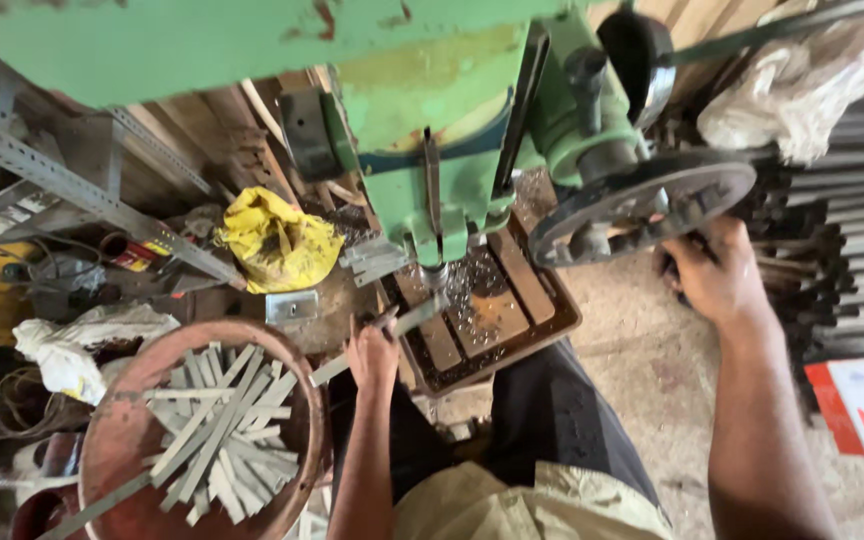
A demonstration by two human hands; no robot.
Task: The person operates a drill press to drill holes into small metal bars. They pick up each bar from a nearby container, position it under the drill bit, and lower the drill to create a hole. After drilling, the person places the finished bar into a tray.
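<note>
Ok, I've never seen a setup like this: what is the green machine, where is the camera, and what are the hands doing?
The single picture comes from a camera on the person's head, looking down. The green machine is a bench press or drill standing over a rusty tray littered with metal chips. The left hand holds a flat metal strip under the machine's tool. The right hand grips the dark handwheel on the machine's side. At lower left a round reddish basin holds many similar grey strips. A crumpled yellow bag lies behind it.
</note>
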